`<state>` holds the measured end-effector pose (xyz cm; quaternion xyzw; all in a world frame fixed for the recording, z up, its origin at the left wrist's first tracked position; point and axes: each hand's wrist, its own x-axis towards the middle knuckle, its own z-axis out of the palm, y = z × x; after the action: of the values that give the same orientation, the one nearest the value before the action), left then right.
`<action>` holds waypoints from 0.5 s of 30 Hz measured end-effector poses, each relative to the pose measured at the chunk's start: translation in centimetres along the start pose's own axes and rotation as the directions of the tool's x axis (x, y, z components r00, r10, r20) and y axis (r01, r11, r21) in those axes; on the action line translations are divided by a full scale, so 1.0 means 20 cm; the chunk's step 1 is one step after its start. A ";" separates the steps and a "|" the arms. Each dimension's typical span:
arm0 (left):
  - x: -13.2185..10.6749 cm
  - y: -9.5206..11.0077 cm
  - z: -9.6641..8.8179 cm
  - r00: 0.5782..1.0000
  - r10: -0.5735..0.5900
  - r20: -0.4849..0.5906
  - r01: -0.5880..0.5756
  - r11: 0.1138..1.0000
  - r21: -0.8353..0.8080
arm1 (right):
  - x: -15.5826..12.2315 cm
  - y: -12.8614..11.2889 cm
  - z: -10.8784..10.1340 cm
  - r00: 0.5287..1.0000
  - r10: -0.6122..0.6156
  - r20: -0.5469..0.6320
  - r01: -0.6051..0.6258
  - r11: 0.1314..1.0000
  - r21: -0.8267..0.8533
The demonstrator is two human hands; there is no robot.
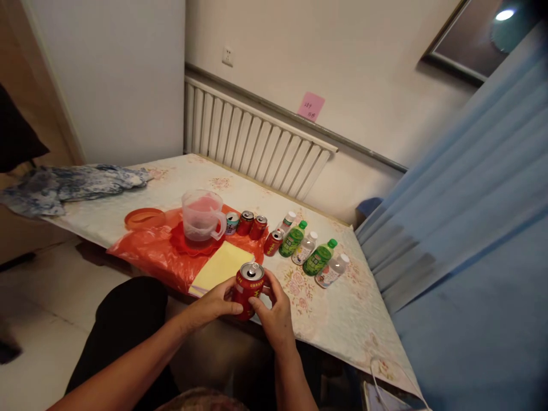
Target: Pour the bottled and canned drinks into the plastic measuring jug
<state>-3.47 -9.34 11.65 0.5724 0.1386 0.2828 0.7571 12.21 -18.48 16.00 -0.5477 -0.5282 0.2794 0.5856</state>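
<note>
A red drink can (247, 294) with its top opened is held upright between my two hands at the table's near edge. My left hand (219, 302) grips its left side, thumb across the front. From the right, my right hand (274, 308) wraps round it with the thumb on the front. Just behind the can lies a yellow cloth or paper (222, 265) on a red plastic bag (149, 251). A clear plastic pitcher (201, 220) with some liquid low inside stands on a red dish-like piece (175, 242) on the bag.
Several cans, including a red one (273, 244), stand right of the pitcher. Further right is a row of bottles, among them a green one (319, 260). An orange lid (144, 218) lies left. A radiator (252, 134) lines the wall; a blue curtain (462, 200) hangs right.
</note>
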 end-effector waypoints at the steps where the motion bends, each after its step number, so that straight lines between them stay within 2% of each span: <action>1: 0.00 0.00 -0.01 1.000 0.003 -0.009 -0.003 1.000 0.003 | 0.00 0.00 0.01 1.000 0.009 0.010 -0.009 1.000 0.008; 7: -0.02 -0.01 -0.06 1.000 0.019 -0.014 -0.018 0.997 0.069 | 0.04 -0.01 0.02 0.997 0.047 0.056 -0.054 0.990 0.128; 10: -0.03 0.00 -0.06 0.998 0.032 -0.048 -0.026 0.992 0.126 | 0.06 -0.03 0.00 0.998 0.047 0.036 -0.053 0.978 0.201; 15: -0.05 0.03 -0.04 0.994 0.011 -0.113 0.021 0.962 0.273 | 0.07 -0.10 -0.02 0.998 0.054 0.034 -0.057 0.994 0.098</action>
<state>-4.85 -9.14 11.78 0.6543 0.2206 0.2911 0.6622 12.48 -17.75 18.31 -0.5279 -0.5073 0.3298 0.5960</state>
